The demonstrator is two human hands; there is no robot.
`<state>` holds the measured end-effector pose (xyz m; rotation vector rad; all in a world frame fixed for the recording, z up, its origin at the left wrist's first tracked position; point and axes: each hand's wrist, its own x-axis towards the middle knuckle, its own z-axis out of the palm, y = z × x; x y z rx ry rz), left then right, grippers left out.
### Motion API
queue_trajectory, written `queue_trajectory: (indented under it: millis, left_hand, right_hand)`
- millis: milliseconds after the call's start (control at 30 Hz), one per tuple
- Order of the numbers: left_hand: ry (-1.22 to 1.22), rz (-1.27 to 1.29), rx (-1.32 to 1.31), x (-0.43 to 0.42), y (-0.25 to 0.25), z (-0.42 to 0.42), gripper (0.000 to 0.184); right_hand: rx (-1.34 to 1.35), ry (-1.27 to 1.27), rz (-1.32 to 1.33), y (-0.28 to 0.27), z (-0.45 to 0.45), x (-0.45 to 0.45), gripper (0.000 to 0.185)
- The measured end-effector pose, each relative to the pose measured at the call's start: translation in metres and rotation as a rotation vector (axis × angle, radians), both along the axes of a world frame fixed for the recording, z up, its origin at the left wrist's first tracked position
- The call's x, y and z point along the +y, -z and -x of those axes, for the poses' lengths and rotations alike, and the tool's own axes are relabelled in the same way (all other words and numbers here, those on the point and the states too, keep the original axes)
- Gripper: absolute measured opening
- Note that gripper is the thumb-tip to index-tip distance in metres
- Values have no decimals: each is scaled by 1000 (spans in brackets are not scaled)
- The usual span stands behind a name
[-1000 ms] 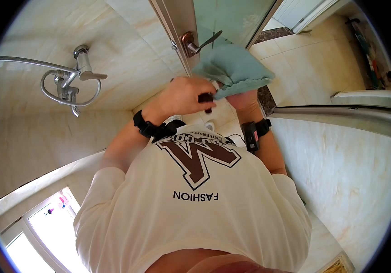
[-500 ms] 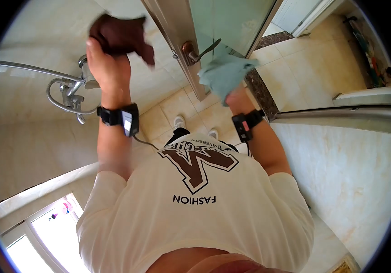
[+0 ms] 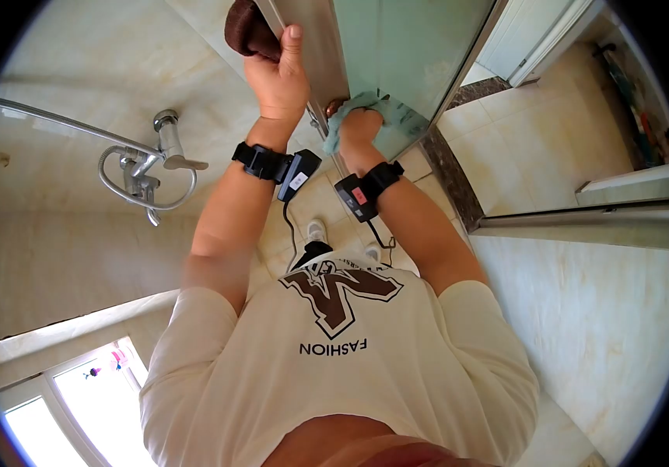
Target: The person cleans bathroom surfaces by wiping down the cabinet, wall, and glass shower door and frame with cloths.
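Note:
My left hand point(image 3: 276, 82) is closed on a dark brown cloth point(image 3: 247, 29) at the edge of the door frame point(image 3: 311, 47). Its thumb points up along the frame, and the other fingers are mostly hidden. Lower and to the right, my right hand point(image 3: 362, 128) presses a pale blue-green cloth point(image 3: 406, 123) around the door handle point(image 3: 336, 106). The cloth covers most of the handle, leaving a coppery bit of its base showing. The frosted glass pane point(image 3: 397, 47) of the door is just beyond.
A chrome shower mixer point(image 3: 169, 144) with a hose and rail juts from the tiled wall on the left. A window point(image 3: 78, 397) is at lower left. To the right, a dark stone threshold point(image 3: 453, 179) leads to a tiled floor point(image 3: 529, 132). Cables hang from both wrist devices.
My left hand has moved right with the brown cloth, from beside the shower mixer to the door frame's edge. My right hand has brought the blue-green cloth leftward onto the handle.

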<state>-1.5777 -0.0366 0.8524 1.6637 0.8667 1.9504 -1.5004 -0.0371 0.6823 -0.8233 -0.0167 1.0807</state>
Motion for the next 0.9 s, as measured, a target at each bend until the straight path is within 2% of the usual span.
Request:
queue_trajectory:
  millis: [233, 300, 333, 433, 500, 533, 567, 633, 667, 700, 767, 800, 833, 900]
  left_hand:
    - [-117, -98, 31, 0, 3, -8, 34]
    - [-110, -79, 3, 1, 6, -9, 32]
    - [-101, -65, -25, 4, 7, -9, 30]
    - [-138, -136, -29, 5, 9, -13, 29]
    - [-114, -163, -46, 11, 11, -13, 28]
    - [-89, -188, -63, 14, 12, -12, 27]
    - [-88, -185, -63, 13, 12, -12, 27]
    - [-78, -178, -31, 11, 12, -10, 26]
    - [-78, -179, -30, 10, 11, -11, 26]
    - [-101, -172, -42, 7, 9, -13, 26]
    - [-130, -161, -51, 3, 8, -12, 26]
    - [-108, -143, -58, 3, 8, -12, 28]
    - [-87, -127, -66, 5, 8, -12, 30]
    - [-126, -120, -47, 6, 9, -10, 31]
  right_hand:
    - [-149, -176, 360, 2, -58, 34, 30]
    - [100, -312, -36, -5, -76, 21, 26]
    - [100, -316, -33, -9, -72, 15, 26]
    - [403, -300, 19, -5, -38, 2, 22]
    - [57, 15, -18, 8, -16, 6, 20]
    - [-33, 93, 122, -27, -5, -10, 25]
    - [-33, 94, 125, -18, -6, -7, 25]
    - [-506, 38, 179, -13, -8, -4, 32]
    - [-566, 24, 316, -11, -14, -2, 34]
    - [-563, 22, 316, -15, -21, 0, 34]
    - [-386, -217, 295, -13, -45, 4, 34]
    - [-375, -210, 245, 19, -53, 18, 33]
    - [-375, -212, 241, 23, -62, 25, 33]
    - [68, -291, 57, 29, -73, 24, 31]
